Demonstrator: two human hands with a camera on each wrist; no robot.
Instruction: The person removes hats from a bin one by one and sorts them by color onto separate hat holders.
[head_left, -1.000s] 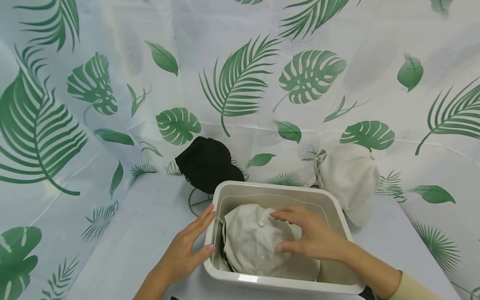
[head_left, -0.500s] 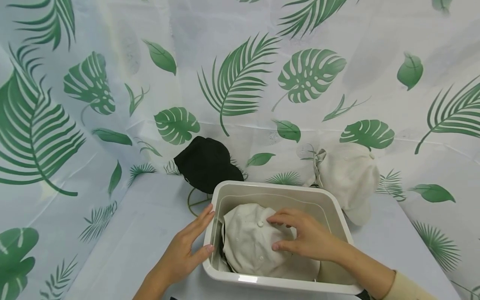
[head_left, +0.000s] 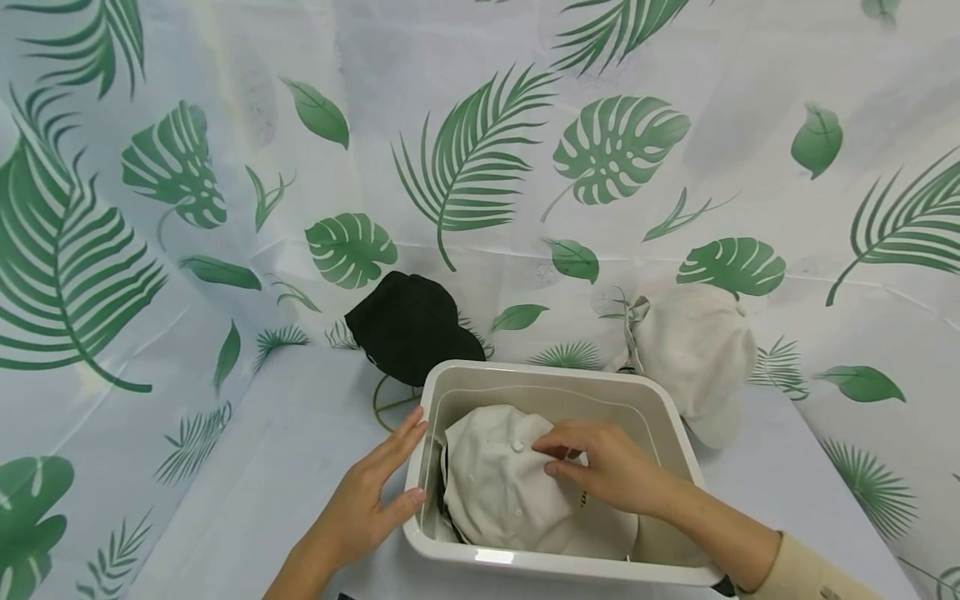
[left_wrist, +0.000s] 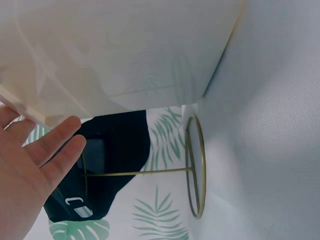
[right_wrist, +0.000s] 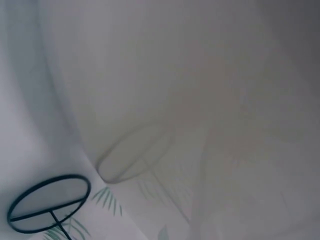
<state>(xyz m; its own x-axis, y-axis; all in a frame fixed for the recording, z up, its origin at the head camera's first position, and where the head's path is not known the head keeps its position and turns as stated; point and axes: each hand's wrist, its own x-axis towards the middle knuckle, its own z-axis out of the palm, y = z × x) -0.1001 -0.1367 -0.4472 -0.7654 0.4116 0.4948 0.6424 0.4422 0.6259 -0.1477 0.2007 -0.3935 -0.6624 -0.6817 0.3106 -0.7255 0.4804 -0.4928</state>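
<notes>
At the far left, a white backdrop [head_left: 480, 33] printed with green palm and monstera leaves, stretching on behind everything to the far right. Beneath it, a pale table [head_left: 247, 475]. Next along, the left hand [head_left: 367, 496], released, with fingers straight and thumb apart, touching the left side of a cream plastic bin [head_left: 562, 564] at the rim. Just behind, a black cap [head_left: 412, 329] tilted on a gold wire stand [left_wrist: 165, 171], peak slanting down to the right, partly hidden by the back left corner of the bin; in the left wrist view, strap and buckle near the fingertips.

In the middle, lying inside the bin toward its left end, an off-white cap [head_left: 487, 492], crown upward, button on top, brim to the right, dark strip along the left edge. Over its crown, to the right of the button, the right hand [head_left: 600, 462], fingers bent, forefinger and thumb nearly meeting; cannot tell of any cloth pinched between them. In the right wrist view, mostly a blurred pale surface, plus a dark wire ring [right_wrist: 50, 210] at lower left.

Farther right, behind the bin's right end, a pale cap [head_left: 697, 350], brim pointing down. At lower right, a beige sleeve [head_left: 802, 575] on the right forearm
</notes>
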